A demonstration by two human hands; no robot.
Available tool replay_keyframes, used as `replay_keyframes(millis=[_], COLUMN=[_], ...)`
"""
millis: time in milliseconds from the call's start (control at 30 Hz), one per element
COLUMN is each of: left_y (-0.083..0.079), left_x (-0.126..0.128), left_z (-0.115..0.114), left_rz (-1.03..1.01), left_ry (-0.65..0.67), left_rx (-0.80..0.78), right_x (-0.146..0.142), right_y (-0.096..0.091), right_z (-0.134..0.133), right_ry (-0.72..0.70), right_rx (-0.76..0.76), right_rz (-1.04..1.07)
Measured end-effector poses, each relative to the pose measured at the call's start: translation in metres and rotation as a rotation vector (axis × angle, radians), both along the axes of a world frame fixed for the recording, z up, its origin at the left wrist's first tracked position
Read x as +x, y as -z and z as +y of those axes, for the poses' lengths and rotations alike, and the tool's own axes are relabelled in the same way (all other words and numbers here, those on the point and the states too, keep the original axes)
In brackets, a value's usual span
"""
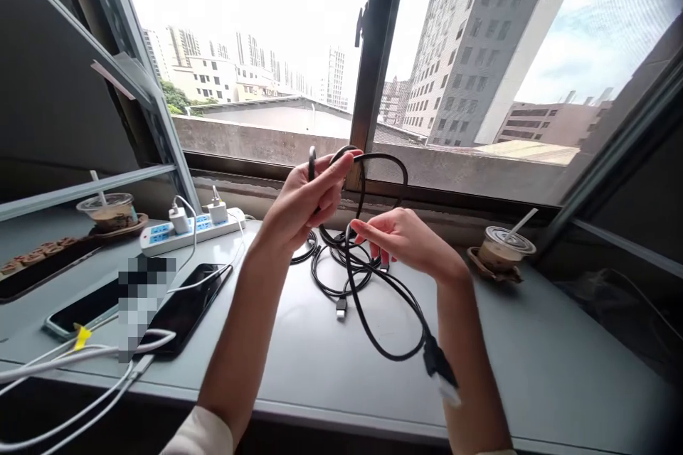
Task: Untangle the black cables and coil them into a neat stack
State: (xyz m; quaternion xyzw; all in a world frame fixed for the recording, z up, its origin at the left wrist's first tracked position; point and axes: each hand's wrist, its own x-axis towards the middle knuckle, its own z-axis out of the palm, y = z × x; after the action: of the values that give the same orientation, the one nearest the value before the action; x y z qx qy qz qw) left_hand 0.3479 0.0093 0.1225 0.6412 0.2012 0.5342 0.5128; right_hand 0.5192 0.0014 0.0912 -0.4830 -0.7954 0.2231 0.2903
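My left hand (pixel 306 202) is raised above the grey desk (pixel 533 355), fingers closed round loops of a black cable (pixel 373 298). My right hand (pixel 408 242) is lower and to the right, its fingers curled on the same cable where a strand runs down. That strand hangs in a loop past my right wrist and ends in a plug (pixel 440 370). More of the cable lies coiled on the desk under my hands, with another plug (pixel 341 308) pointing toward me.
A white power strip (pixel 192 229) with chargers sits at the left. Two phones (pixel 184 309) and white cables (pixel 80 362) lie at the front left. Lidded drink cups stand at the far left (pixel 109 211) and right (pixel 504 247). A window frame (pixel 376 43) is behind.
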Motion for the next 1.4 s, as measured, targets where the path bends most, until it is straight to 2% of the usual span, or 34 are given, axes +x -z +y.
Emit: replay_keyframes(millis=[100, 200, 400, 500, 600, 767, 900, 1000, 1133, 1267, 1400], left_y=[0.003, 0.006, 0.011, 0.011, 0.011, 0.012, 0.017, 0.025, 0.029, 0.020, 0.011], left_x=[0.014, 0.023, 0.023, 0.018, 0.009, -0.008, -0.013, -0.014, -0.019, -0.024, -0.020], left_z=[-0.011, -0.019, -0.020, -0.011, 0.003, 0.026, 0.043, 0.059, 0.073, 0.065, 0.047], left_rz=[0.014, 0.055, 0.147, 0.173, 0.210, 0.228, 0.191, 0.122, -0.045, -0.150, -0.100], left_ry=[-0.034, -0.107, -0.384, -0.543, -0.704, -0.807, -0.908, -0.871, -0.604, -0.373, -0.278], left_rx=[0.028, 0.065, 0.167, 0.201, 0.237, 0.219, 0.172, 0.117, -0.022, -0.157, -0.109], right_x=[-0.014, -0.016, -0.010, -0.011, -0.008, 0.015, 0.038, 0.051, 0.066, 0.076, 0.074], right_y=[0.006, 0.009, 0.002, -0.003, -0.008, -0.017, -0.021, -0.020, -0.016, -0.015, -0.017], right_z=[0.004, 0.008, 0.002, -0.007, -0.016, -0.022, -0.022, -0.023, -0.025, -0.030, -0.031], right_ry=[0.091, 0.090, 0.131, 0.179, 0.207, 0.166, 0.085, -0.008, -0.135, -0.181, -0.242], right_rx=[0.055, 0.044, 0.082, 0.071, 0.020, 0.037, 0.040, 0.007, -0.063, -0.129, -0.213], right_rz=[-0.087, -0.075, -0.077, -0.075, 0.030, 0.241, 0.301, 0.287, 0.244, 0.111, -0.072])
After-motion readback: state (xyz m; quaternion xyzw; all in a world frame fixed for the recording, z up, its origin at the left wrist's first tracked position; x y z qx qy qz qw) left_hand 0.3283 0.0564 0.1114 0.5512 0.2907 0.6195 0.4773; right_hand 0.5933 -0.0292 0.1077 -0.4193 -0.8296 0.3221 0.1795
